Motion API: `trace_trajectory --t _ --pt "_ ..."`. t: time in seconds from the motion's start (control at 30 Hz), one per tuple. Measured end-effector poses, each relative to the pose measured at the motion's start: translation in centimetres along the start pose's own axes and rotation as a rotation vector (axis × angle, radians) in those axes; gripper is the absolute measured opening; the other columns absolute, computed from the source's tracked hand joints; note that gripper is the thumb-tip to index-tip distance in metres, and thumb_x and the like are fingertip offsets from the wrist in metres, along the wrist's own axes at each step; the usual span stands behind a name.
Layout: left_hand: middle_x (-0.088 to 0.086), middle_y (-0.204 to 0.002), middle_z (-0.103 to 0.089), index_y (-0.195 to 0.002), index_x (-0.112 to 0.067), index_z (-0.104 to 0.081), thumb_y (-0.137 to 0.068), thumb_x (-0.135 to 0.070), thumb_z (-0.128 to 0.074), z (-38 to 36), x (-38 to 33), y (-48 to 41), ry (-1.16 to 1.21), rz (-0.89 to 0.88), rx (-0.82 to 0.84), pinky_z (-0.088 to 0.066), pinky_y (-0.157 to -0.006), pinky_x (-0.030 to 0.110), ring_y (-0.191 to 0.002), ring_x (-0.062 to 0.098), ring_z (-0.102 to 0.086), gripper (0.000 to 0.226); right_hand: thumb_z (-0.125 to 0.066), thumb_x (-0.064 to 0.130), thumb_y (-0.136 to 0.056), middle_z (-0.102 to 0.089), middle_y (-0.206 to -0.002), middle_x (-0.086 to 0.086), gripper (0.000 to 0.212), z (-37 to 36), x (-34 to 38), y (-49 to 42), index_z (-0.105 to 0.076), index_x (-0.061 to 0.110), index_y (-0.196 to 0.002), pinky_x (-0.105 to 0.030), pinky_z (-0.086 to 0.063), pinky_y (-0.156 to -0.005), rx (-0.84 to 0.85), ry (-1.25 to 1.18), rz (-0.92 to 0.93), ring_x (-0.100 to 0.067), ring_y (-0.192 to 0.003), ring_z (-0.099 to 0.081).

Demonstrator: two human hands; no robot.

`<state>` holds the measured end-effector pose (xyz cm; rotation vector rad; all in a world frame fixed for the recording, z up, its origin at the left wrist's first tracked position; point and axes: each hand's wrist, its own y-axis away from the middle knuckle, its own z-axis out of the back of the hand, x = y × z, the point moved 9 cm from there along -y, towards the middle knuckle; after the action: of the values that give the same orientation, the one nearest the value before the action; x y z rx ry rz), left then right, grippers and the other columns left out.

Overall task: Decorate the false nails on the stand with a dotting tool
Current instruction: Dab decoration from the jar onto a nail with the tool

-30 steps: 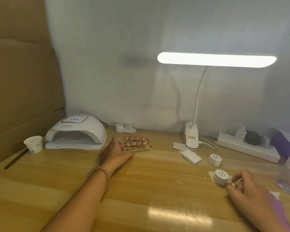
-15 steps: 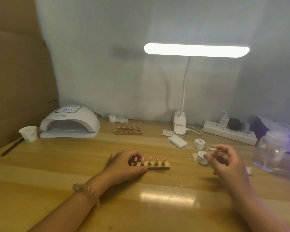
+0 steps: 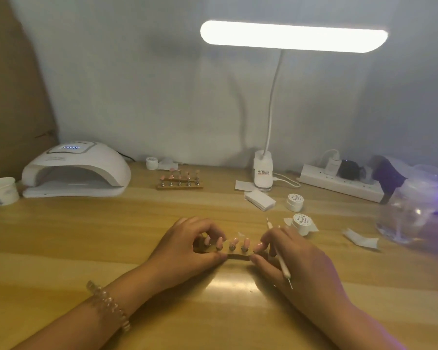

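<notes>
Having left the near gel jar since half a second ago, now reaches the near nail stand with the right hand and pinches its right end between thumb and forefinger. Carries the dotting tool slantwise among the same fingers, one metal tip up past the knuckles, the other down toward the wrist. Grips the left end as before with the left hand, thumb in front, curled fingers behind. Keeps the stand where it was, at the front middle of the wooden table, with its row of pink false nails upright between the two hands. Leaves the second nail stand unmoved at the back, beside the nail lamp.

As to containers: lids on the near gel jar, the far gel jar and the small white jar, so contents hidden. Cannot tell what lies in the paper cup at the left edge, nor in the clear plastic jar at the right.
</notes>
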<state>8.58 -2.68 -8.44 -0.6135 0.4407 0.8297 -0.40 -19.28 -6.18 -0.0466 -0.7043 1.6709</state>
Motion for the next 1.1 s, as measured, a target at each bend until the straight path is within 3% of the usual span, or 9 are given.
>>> trace_trajectory --t 0.23,0.4,0.5,0.7,0.83,0.97,1.1 --pt "-0.033 -0.103 -0.055 -0.095 -0.03 -0.067 -0.078 -0.046 -0.074 -0.5 -0.5 -0.1 0.001 -0.051 0.029 -0.042 -0.077 0.022 -0.098 -0.003 -0.046 0.024 -0.071 0.019 -0.088 -0.058 -0.08 0.014 0.016 -0.2 -0.8 -0.2 -0.061 0.031 -0.088 -0.037 -0.051 -0.062 0.024 -0.132 0.015 -0.007 -0.074 -0.057" --pt "-0.032 -0.099 -0.055 -0.093 -0.032 -0.066 -0.078 -0.043 -0.075 -0.5 -0.8 0.0 0.009 -0.038 0.035 -0.041 -0.074 0.023 -0.093 -0.002 -0.047 0.021 -0.071 0.028 -0.086 -0.054 -0.08 0.018 0.015 -0.4 -0.9 -0.3 -0.057 0.034 -0.09 -0.029 -0.048 -0.061 0.014 -0.118 0.024 -0.005 -0.077 -0.054" --pt "-0.028 -0.095 -0.057 -0.091 -0.035 -0.063 -0.076 -0.041 -0.076 -0.5 -1.1 0.1 0.017 -0.032 0.05 -0.039 -0.072 0.023 -0.09 0.0 -0.049 0.021 -0.073 0.04 -0.081 -0.051 -0.086 0.021 0.03 -0.7 -0.4 -0.4 -0.052 0.032 -0.102 -0.021 -0.044 -0.07 0.036 -0.132 0.038 -0.005 -0.088 -0.051" --pt "-0.019 -0.084 -0.057 -0.088 -0.035 -0.058 -0.071 -0.047 -0.066 -1.5 -2.9 0.5 0.013 -0.085 0.117 -0.033 -0.075 0.02 -0.086 0.005 -0.05 0.022 -0.072 0.019 -0.088 -0.061 -0.087 0.015 0.026 -1.4 0.8 -0.2 -0.048 0.024 -0.097 -0.028 -0.049 -0.069 0.066 -0.341 0.051 -0.01 -0.085 -0.062" --pt "-0.019 -0.093 -0.059 -0.098 -0.036 -0.06 -0.074 -0.051 -0.067 -1.9 -3.5 0.7 0.043 -0.082 0.142 -0.039 -0.087 0.025 -0.094 0.004 -0.052 0.029 -0.073 0.014 -0.088 -0.062 -0.083 0.014 0.03 -1.6 0.7 -0.2 -0.045 0.02 -0.098 -0.024 -0.048 -0.064 0.085 -0.398 0.026 -0.013 -0.076 -0.064" --pt "-0.013 -0.083 -0.063 -0.092 -0.027 -0.069 -0.083 -0.031 -0.076 -1.7 -4.2 0.7 0.135 -0.11 0.095 -0.042 -0.073 0.027 -0.083 0.011 -0.055 0.012 -0.073 0.017 -0.088 -0.06 -0.079 0.011 0.029 -1.6 0.6 -0.4 -0.045 0.019 -0.098 -0.018 -0.043 -0.063 0.08 -0.413 0.017 -0.012 -0.073 -0.061" --pt "-0.012 -0.081 -0.064 -0.088 -0.024 -0.072 -0.084 -0.031 -0.077 -1.6 -4.1 0.7 0.16 -0.095 0.067 -0.042 -0.068 0.026 -0.079 0.01 -0.056 0.009 -0.074 0.019 -0.087 -0.06 -0.079 0.009 0.031 -1.6 0.6 -0.4 -0.045 0.02 -0.099 -0.017 -0.043 -0.063 0.074 -0.407 0.012 -0.009 -0.072 -0.061"
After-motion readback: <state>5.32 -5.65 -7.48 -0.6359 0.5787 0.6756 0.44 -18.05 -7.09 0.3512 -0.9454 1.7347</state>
